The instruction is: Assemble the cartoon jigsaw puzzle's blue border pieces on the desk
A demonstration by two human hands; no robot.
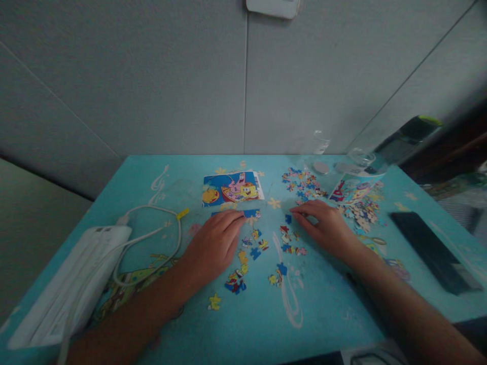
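Observation:
My left hand (215, 243) is closed, its fingertips on a narrow strip of joined blue puzzle pieces (251, 213). Just behind this strip lies the picture card (232, 189) with yellow and pink cartoon figures. My right hand (325, 225) makes a pinch, thumb and forefinger tips close together; whatever is between them is too small to make out. Right below those tips is a blue puzzle piece (288, 219). Between my hands are scattered loose pieces and small joined clusters, among them a red-and-blue cluster (236, 282) and a yellow piece (214, 302).
A pile of puzzle pieces (302, 183) lies at the back right, beside a clear printed tub (355, 185) with more pieces around it. A dark flat case (429, 251) is at the right. On the left sits a white power strip (76, 284) with a looping cable (179, 233).

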